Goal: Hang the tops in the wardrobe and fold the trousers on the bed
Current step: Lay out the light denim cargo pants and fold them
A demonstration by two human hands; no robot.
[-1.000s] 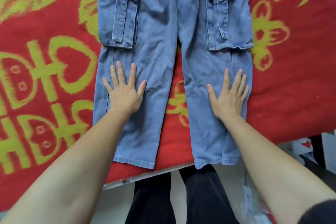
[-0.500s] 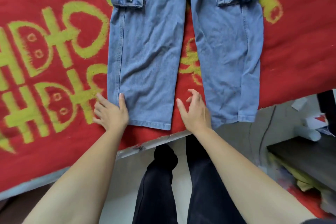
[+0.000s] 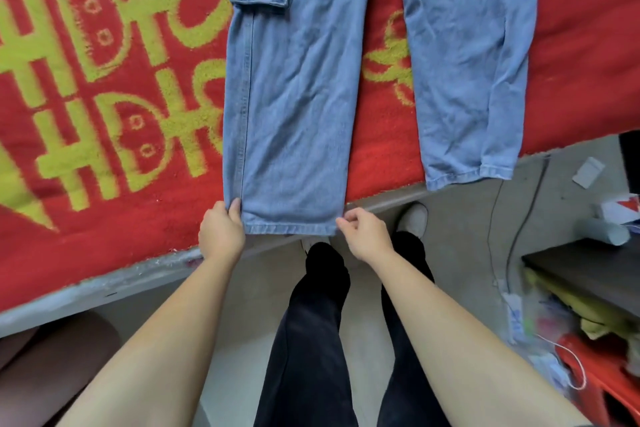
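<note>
Head view: the blue trousers (image 3: pixel 294 97) lie flat on the red cover of the bed (image 3: pixel 104 184), with the two legs apart and the hems close to the bed edge. One second ago both hands were spread flat, one on each leg, smoothing the cloth. Now both are at the hem (image 3: pixel 289 220) of the leg on the person's left. The left hand (image 3: pixel 221 232) pinches its outer corner and the right hand (image 3: pixel 363 234) pinches its inner corner. I judge that the smoothing is finished and the folding begins, probably by lifting this leg.
</note>
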